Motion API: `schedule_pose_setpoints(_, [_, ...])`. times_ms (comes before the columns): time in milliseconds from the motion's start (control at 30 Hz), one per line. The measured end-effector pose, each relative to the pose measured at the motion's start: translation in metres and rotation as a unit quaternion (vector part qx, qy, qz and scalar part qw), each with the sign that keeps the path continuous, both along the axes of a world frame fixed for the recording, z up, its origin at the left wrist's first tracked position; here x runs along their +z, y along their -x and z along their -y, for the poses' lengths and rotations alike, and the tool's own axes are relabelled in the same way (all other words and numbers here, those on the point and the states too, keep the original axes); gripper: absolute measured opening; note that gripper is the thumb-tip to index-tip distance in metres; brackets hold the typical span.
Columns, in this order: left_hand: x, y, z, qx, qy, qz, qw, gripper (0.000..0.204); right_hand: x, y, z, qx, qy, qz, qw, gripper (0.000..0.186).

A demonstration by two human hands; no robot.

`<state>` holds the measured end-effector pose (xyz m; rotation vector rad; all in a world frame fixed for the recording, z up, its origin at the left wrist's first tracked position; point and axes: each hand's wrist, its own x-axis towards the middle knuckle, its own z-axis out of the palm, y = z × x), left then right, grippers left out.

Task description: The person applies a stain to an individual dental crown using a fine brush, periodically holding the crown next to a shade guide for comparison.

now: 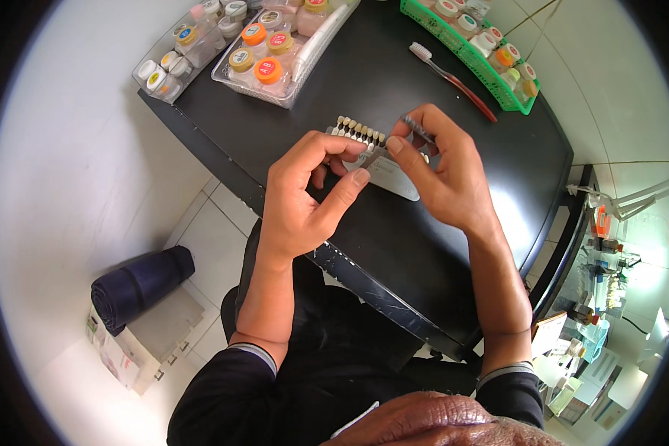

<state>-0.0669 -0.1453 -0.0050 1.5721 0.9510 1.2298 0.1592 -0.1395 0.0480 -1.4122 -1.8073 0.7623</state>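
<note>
Over the black table, my left hand point(312, 189) is closed, thumb and fingertips pinching one end of a thin grey strip point(375, 157). The strip's other end reaches the thumb tip of my right hand point(450, 167). That hand is also closed, its fingers bent round a dark grey ridged piece point(417, 128); whether this and the strip are one object I cannot tell. Beneath both hands lies a tooth shade guide point(395, 181), a pale plate with a row of tooth-coloured tabs along its far edge. My fingers hide part of it.
A red-and-white toothbrush point(453, 80) lies beyond my right hand. Jars fill a white basket point(290, 95), a clear box point(172, 97) and a green basket point(468, 59) along the black table's point(401, 249) far side. A rolled dark blue mat point(143, 286) stands at left.
</note>
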Motion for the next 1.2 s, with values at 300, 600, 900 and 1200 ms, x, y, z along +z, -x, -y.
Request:
schedule_pose_setpoints(300, [-0.008,0.003,0.002,0.023,0.041,-0.023,0.999,0.008,-0.003,0.012,0.003,-0.010,0.020,-0.094,0.995,0.024])
schedule_pose_setpoints(600, [-0.002,-0.002,-0.001,-0.035,-0.105,-0.125,0.986,0.005,-0.059,-0.047,-0.024,-0.156,-0.119,-0.254,0.947,0.049])
schedule_pose_setpoints(900, [0.001,-0.006,0.000,-0.030,-0.091,-0.187,0.978,0.005,-0.058,-0.020,-0.010,-0.074,-0.148,-0.153,0.974,0.031])
schedule_pose_setpoints(1200, [0.001,-0.005,0.001,-0.033,-0.089,-0.189,0.977,0.005,-0.062,-0.017,-0.012,-0.067,-0.204,0.007,0.977,0.021])
